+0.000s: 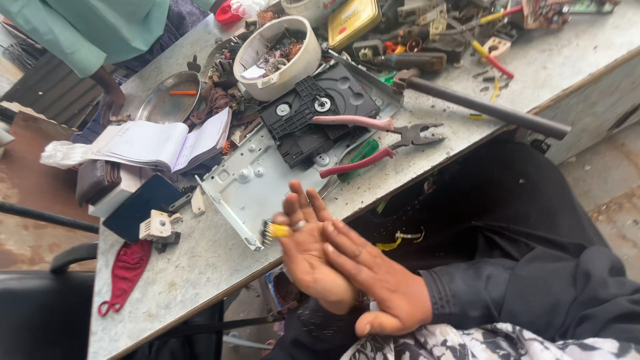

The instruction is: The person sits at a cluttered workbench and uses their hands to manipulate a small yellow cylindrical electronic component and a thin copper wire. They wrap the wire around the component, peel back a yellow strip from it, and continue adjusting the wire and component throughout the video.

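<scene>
Nearest, two hands pressed palm to palm off the table's near edge: left hand [308, 257] fingers up, right hand [373, 280] laid across it from the right, neither clenched. Caught between the left fingertips and the right fingers, one small yellow part with a wire coil [276, 231], sticking out to the left, long axis roughly level and pointing at the metal chassis plate [243, 180] just beyond; left hand the nearer to it. Farther in, on the grey table [200, 267], one pair of pink-handled pliers [373, 140] lying open, handles left, jaws right, beside one black disc-drive mechanism [313, 113]. Left: one red cloth mask [123, 273], one open notebook [160, 143]. Far: one white bowl of scrap [280, 57], one dark rod [487, 107], another person's sleeve [87, 27].
</scene>
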